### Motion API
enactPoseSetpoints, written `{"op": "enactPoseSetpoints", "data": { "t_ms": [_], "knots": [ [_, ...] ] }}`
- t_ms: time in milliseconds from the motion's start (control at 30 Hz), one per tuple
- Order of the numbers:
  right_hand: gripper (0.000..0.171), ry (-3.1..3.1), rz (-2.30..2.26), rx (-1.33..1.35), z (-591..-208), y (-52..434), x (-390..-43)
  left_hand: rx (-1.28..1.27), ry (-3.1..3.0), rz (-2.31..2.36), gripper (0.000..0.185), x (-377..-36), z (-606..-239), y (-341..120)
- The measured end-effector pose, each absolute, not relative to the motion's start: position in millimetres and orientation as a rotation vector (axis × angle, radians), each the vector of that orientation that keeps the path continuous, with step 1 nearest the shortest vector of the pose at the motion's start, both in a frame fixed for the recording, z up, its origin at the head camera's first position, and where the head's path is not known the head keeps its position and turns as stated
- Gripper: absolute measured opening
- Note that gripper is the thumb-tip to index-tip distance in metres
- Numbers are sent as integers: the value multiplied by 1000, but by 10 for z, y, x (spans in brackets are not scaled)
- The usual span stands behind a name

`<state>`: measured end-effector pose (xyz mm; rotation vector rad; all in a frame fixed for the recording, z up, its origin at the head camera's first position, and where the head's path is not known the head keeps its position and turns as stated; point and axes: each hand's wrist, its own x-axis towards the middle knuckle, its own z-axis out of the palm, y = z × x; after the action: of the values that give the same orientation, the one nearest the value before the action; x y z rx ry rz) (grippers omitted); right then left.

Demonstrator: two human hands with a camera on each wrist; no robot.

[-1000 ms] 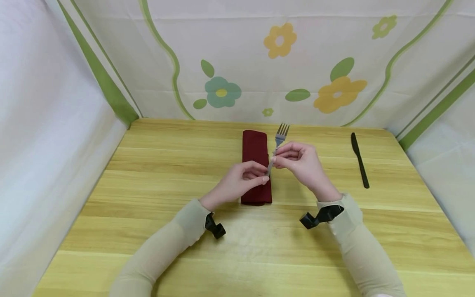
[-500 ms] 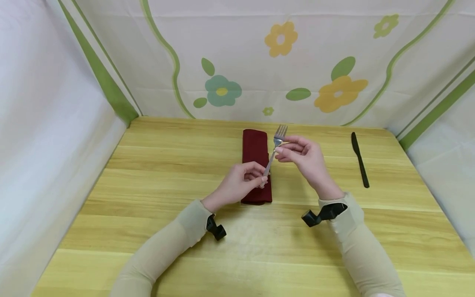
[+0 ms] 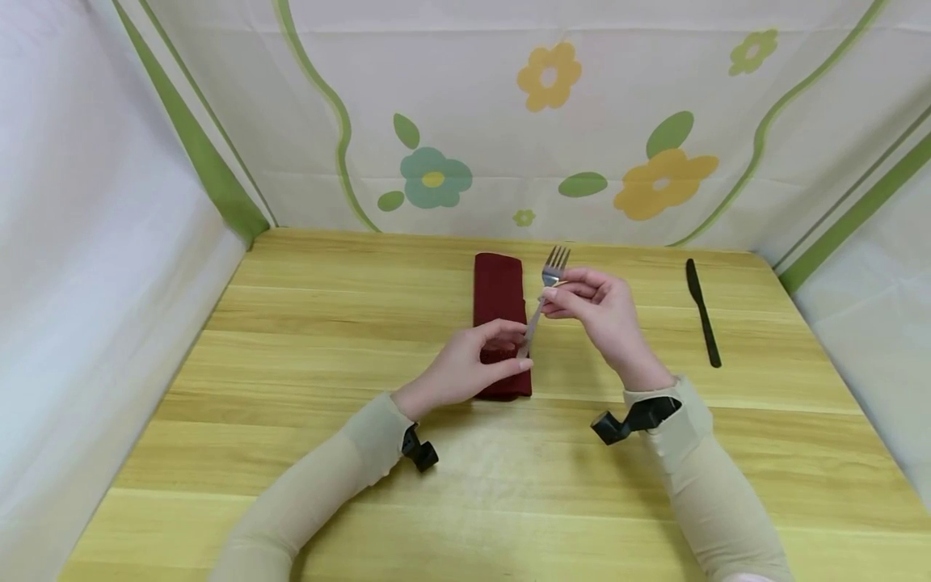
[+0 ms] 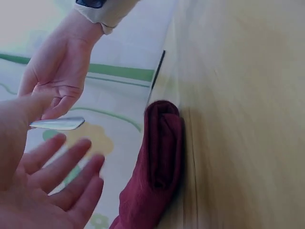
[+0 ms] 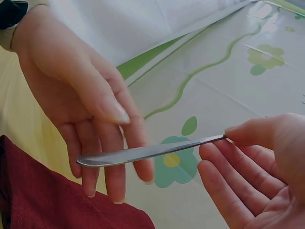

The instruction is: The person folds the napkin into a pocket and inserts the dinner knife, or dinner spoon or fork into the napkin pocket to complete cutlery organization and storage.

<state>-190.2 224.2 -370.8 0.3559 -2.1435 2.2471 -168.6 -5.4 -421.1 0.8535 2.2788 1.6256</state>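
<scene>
A silver fork (image 3: 537,315) is held tilted above the table, tines pointing away. My right hand (image 3: 554,293) pinches it near the neck between thumb and fingertips; the pinch also shows in the right wrist view (image 5: 228,136). My left hand (image 3: 509,349) is at the handle end with its fingers straight and its thumb spread. In the right wrist view the handle (image 5: 143,152) passes in front of the left hand's fingers (image 5: 109,162) without being gripped. A rolled dark red napkin (image 3: 498,291) lies on the table under the left hand.
A black knife (image 3: 701,311) lies to the right on the wooden table (image 3: 327,339), pointing away. Floral cloth walls (image 3: 465,121) close the table in at the back and both sides. Black wrist mounts (image 3: 625,422) sit on both sleeves.
The right hand has carried the fork slightly right and up. The left hand's fingers have loosened from the handle end and its thumb has spread outward.
</scene>
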Motion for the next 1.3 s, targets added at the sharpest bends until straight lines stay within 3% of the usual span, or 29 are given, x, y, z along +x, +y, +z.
{"op": "enactPoseSetpoints", "data": {
  "t_ms": [167, 333, 700, 1300],
  "knots": [
    [16, -2100, 2242, 341, -3715, 2316, -1904, 907, 2405, 1276, 81, -1623, -4209, -137],
    [16, -2107, 2231, 308, -3721, 2368, -1897, 1049, 2489, 866, 97, -1584, -4251, -176],
    [17, -2113, 2242, 296, -3794, 2428, -1918, 1122, 2505, 373, 109, -1523, -4372, -150],
    [26, -2103, 2363, 305, -3847, 2112, -2311, 1113, 2545, 183, 117, -1541, -4528, -91]
  ]
}}
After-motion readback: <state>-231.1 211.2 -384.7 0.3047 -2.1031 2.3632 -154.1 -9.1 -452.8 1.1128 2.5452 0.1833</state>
